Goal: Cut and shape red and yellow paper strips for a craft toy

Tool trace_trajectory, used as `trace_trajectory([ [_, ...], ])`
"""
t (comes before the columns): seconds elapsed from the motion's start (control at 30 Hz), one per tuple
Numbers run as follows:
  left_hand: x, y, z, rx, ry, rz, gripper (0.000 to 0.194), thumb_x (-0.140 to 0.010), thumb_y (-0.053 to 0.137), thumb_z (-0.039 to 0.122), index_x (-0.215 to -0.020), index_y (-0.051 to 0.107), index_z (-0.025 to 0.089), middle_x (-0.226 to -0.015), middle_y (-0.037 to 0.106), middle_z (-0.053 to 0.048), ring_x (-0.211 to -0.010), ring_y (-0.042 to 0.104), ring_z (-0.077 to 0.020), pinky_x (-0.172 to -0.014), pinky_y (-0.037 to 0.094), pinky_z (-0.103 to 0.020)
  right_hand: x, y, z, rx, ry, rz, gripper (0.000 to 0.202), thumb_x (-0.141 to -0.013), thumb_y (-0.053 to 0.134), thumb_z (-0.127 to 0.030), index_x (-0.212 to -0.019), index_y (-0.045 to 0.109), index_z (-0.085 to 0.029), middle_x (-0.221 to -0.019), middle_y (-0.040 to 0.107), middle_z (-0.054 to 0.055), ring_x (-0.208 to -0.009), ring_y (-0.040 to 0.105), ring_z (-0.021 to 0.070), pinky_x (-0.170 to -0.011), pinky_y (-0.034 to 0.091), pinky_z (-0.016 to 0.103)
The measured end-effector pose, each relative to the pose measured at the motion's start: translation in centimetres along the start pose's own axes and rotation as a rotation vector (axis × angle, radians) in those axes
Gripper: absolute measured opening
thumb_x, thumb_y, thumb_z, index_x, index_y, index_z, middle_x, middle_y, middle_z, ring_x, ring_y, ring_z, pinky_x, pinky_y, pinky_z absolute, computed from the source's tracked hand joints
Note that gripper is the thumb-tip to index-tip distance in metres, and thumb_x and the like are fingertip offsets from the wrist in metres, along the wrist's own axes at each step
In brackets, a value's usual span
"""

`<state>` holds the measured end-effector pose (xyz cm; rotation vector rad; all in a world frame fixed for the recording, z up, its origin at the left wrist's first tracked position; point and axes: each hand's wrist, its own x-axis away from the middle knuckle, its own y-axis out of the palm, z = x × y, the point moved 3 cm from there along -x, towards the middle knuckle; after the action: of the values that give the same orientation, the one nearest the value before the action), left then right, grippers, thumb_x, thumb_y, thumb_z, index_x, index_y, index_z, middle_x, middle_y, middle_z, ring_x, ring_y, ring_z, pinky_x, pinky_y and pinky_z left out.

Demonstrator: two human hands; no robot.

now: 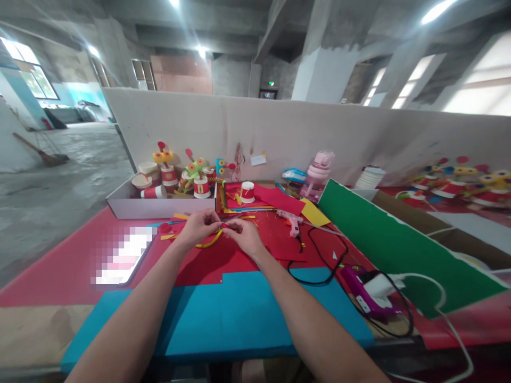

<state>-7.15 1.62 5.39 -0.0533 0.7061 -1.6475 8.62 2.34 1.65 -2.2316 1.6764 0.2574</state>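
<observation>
Over the red tabletop my left hand (202, 226) and my right hand (242, 234) meet, their fingertips pinched together around a small red piece (223, 225). A curved yellow paper strip (211, 243) hangs down just below the fingertips; whether it is joined to the red piece I cannot tell. Beside my left hand lie yellow and red paper scraps (168, 236). A pink glue gun (293, 222) rests to the right of my right hand. Beyond the hands stands a white and red paper cup (247, 192).
A white box (163, 208) with cup figures stands at the back left. Left is a blurred bright tablet (125, 258). Blue board (227, 314) covers the front edge. Right are a purple power strip (369, 298), black cables and a green panel (399, 250).
</observation>
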Motion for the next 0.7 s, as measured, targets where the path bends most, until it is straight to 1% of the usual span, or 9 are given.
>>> trace_trajectory([
  [0.1,-0.05,0.21,-0.07,-0.018,-0.001,0.016,0.016,-0.072,0.064,0.03,-0.069,0.06,0.015,-0.059,0.056,0.002,-0.054,0.048,-0.01,-0.049,0.035,-0.021,0.18,0.11,0.02,0.054,-0.04,0.056,0.018,-0.072,0.067,-0.036,-0.077,0.064,-0.018,-0.075,0.069,0.003,-0.072,0.063,0.0175,-0.069,0.049,0.029],
  [0.17,-0.07,0.31,-0.15,-0.018,-0.005,0.023,0.014,-0.071,0.064,0.029,-0.068,0.06,0.015,-0.058,0.056,0.002,-0.053,0.047,-0.0099,-0.049,0.034,-0.021,0.26,0.18,0.0,0.059,-0.043,0.074,0.017,-0.074,0.066,-0.035,-0.076,0.065,-0.018,-0.071,0.068,0.003,-0.069,0.063,0.0173,-0.067,0.049,0.029],
  [0.3,-0.03,0.36,-0.13,0.001,-0.007,0.028,0.013,-0.07,0.064,0.028,-0.068,0.059,0.016,-0.057,0.056,0.002,-0.053,0.048,-0.01,-0.049,0.035,-0.021,0.27,0.2,-0.08,0.046,-0.025,0.074,0.016,-0.075,0.065,-0.035,-0.073,0.064,-0.018,-0.065,0.066,0.002,-0.062,0.062,0.0167,-0.063,0.048,0.028],
  [0.53,0.02,0.43,-0.12,0.015,-0.049,0.044,0.015,-0.07,0.065,0.029,-0.067,0.059,0.016,-0.056,0.057,0.002,-0.052,0.051,-0.0108,-0.048,0.036,-0.021,0.45,0.14,-0.68,0.133,-0.046,0.08,0.014,-0.077,0.063,-0.031,-0.072,0.065,-0.019,-0.065,0.067,0.001,-0.062,0.062,0.0161,-0.062,0.046,0.027],
  [0.6,-0.03,0.46,-0.19,0.067,-0.054,0.028,0.017,-0.07,0.067,0.031,-0.068,0.059,0.016,-0.057,0.057,0.002,-0.053,0.051,-0.0105,-0.049,0.038,-0.021,0.45,0.08,-0.69,0.127,-0.037,0.077,0.015,-0.077,0.062,-0.031,-0.071,0.065,-0.019,-0.063,0.066,0.001,-0.061,0.061,0.016,-0.062,0.046,0.027],
  [0.7,-0.05,0.19,-0.28,0.27,-0.09,0.009,0.024,-0.073,0.067,0.037,-0.076,0.058,0.015,-0.062,0.058,0.002,-0.057,0.055,-0.0107,-0.056,0.044,-0.023,0.32,-0.01,-0.49,0.042,0.007,0.069,0.018,-0.077,0.064,-0.036,-0.07,0.064,-0.018,-0.061,0.065,0.001,-0.06,0.061,0.0155,-0.062,0.047,0.027],
])
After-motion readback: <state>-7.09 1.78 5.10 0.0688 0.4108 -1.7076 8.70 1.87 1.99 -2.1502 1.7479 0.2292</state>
